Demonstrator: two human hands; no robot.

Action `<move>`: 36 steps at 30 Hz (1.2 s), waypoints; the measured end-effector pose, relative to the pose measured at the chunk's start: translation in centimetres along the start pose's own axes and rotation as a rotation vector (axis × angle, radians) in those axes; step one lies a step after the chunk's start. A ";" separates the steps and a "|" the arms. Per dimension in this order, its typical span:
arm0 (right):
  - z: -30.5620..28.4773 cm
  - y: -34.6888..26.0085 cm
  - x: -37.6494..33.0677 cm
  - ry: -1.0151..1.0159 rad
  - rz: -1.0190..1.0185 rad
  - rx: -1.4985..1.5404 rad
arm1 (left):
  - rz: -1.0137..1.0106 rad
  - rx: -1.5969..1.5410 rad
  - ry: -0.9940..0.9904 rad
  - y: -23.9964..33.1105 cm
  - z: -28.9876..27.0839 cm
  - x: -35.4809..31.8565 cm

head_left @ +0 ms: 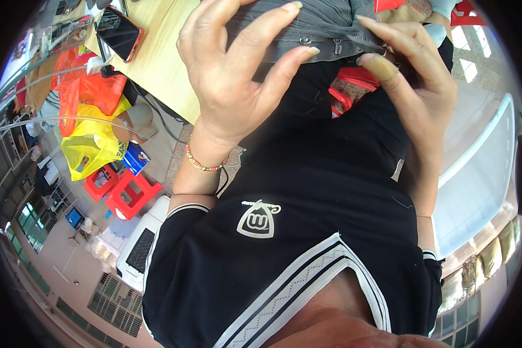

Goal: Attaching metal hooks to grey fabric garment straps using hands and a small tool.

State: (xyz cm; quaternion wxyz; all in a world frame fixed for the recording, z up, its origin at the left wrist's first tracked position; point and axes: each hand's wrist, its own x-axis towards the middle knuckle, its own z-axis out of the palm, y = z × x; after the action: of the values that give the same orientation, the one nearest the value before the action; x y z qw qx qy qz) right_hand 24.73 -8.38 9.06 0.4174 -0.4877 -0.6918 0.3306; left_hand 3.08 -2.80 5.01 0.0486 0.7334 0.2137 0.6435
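Observation:
A grey garment [325, 23] of ribbed cloth lies over my lap and the table edge. Small metal pieces that look like hooks or fasteners [337, 46] sit along its near edge. My left hand [232, 69] is over the garment's left part, its fingers spread and thumb apart from the index finger, nothing between them. At the garment's right end my right hand [417, 75] has the edge of the cloth between its thumb and fingers. A tan covering [380, 67] wraps the right thumb. The other right fingers are partly hidden.
On the pale wooden table [162, 58] at the left lies a dark phone [119, 33] with a red edge. Orange and yellow plastic bags [93, 136] hang beside it, above red stools [130, 194]. A translucent plastic bin [475, 174] stands at my right.

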 end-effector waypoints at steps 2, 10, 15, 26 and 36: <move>0.0 0.6 -0.2 0.020 -0.046 -0.042 | -0.053 -0.210 0.048 1.0 0.2 0.4; 0.8 -0.4 1.1 -0.026 -0.234 -0.137 | -0.407 0.381 -0.579 3.9 -3.2 2.5; 0.7 -0.9 1.5 -0.045 -0.155 -0.155 | -0.399 0.207 -0.401 3.2 -2.6 1.2; 1.3 -1.0 1.5 -0.008 -0.198 -0.257 | -0.456 -0.359 -0.053 3.3 -0.6 1.2; 1.3 -1.3 1.8 -0.076 -0.174 -0.211 | -0.722 0.044 -0.289 5.1 -1.3 2.2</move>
State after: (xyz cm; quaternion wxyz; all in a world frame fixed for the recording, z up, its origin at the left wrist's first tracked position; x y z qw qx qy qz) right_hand 22.69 -7.10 10.05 0.3647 -0.4541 -0.7776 0.2369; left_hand 3.29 -6.81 9.06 0.2857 0.6950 0.4627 0.4705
